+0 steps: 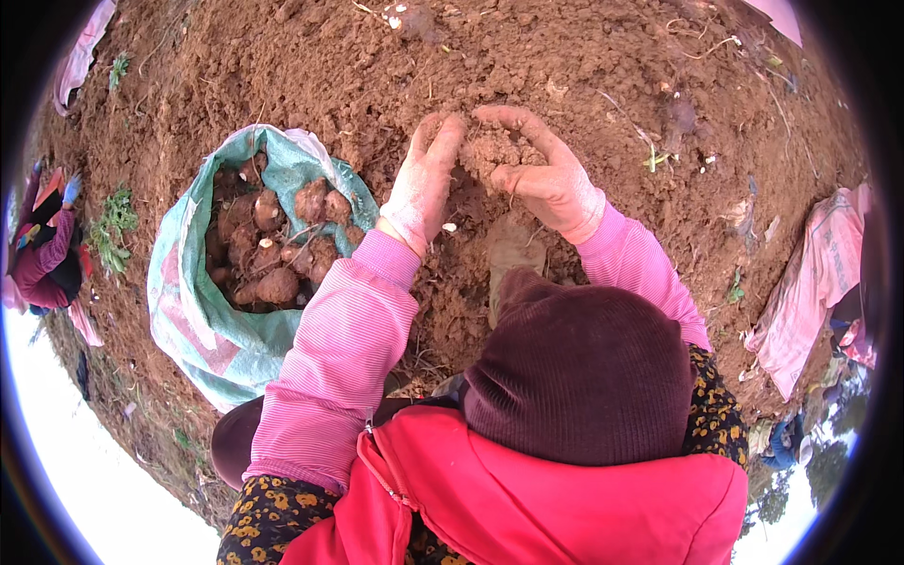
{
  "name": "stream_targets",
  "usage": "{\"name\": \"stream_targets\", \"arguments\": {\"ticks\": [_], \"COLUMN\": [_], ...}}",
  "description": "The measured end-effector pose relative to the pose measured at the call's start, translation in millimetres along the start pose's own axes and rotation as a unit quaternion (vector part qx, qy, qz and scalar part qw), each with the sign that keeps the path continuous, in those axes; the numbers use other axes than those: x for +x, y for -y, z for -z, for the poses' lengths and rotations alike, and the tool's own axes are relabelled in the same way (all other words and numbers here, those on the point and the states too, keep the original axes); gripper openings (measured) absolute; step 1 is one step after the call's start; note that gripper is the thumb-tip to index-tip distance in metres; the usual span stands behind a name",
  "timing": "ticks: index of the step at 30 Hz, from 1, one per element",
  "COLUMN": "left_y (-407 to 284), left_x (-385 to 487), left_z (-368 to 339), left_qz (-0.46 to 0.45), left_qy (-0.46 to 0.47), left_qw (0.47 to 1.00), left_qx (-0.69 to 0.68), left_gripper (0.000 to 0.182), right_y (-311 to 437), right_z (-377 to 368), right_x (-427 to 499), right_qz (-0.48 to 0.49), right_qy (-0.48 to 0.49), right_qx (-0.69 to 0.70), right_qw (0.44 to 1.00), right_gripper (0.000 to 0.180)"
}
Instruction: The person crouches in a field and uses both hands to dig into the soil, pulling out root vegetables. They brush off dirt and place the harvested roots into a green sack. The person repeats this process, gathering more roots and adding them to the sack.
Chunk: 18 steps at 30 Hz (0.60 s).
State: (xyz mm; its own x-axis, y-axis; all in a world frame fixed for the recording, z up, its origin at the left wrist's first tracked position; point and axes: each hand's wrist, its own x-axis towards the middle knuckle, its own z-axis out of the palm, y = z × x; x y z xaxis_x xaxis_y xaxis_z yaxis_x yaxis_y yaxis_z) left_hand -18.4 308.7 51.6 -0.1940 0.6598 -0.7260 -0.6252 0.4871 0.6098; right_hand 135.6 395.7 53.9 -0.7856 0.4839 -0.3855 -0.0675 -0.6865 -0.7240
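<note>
My right hand [551, 169] curls its thumb and fingers around a soil-caked clump [500, 152]; whether a tuber is inside the soil cannot be seen. Close on the clump's left side is my left hand [426, 180], fingers pointing forward and its thumb hidden. I cannot tell whether it grips the clump too. Both hands are coated with soil and seem to be in thin pale gloves. Beside my left forearm stands a green woven sack [233, 332] with its mouth rolled open, holding several brown, taro-like tubers [277, 286].
Loose reddish-brown soil [318, 63] surrounds the hands, with roots and plant scraps. A pink woven sack [812, 282] lies at right. Another person [53, 247] is at the far left near a green weed [113, 226]. My knee [236, 441] is beside the green sack.
</note>
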Motion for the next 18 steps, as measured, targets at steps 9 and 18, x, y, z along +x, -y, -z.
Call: {"name": "stream_targets", "arguments": {"ticks": [9, 18], "left_y": [12, -13], "left_x": [-23, -14], "left_z": [-5, 18], "left_qz": [-0.072, -0.112], "left_qy": [0.025, -0.034], "left_qw": [0.997, 0.966], "left_qx": [-0.027, -0.232], "left_gripper": [0.038, 0.021], "right_y": [-7, -10], "right_z": [-7, 0], "right_x": [-1, 58], "right_qz": [0.172, 0.014], "right_qy": [-0.062, -0.131], "right_qx": [-0.414, -0.214], "right_qw": [0.892, 0.968], "right_gripper": [0.045, 0.052]}}
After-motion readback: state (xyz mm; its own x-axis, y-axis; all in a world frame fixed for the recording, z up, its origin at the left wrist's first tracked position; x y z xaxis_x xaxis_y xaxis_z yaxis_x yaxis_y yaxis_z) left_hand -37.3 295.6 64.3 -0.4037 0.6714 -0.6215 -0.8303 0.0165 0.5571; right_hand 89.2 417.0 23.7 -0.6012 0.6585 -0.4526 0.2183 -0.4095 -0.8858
